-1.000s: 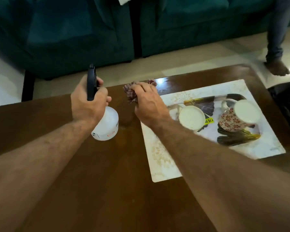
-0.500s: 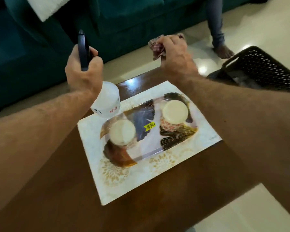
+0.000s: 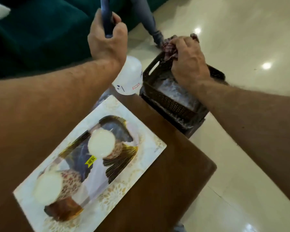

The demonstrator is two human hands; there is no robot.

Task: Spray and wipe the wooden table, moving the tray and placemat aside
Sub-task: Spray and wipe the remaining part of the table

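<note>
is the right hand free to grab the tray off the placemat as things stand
Probably not yet: the right hand grips a cloth over the basket, off the table. The tray itself lies uncovered on the placemat.

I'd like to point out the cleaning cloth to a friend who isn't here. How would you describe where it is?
Start at the wooden table and look past its far corner to the dark perforated basket on the floor. Above the basket's far rim, the right hand grips a crumpled cloth. Its reddish checked fabric sets it apart from the white spray bottle in the left hand.
</note>
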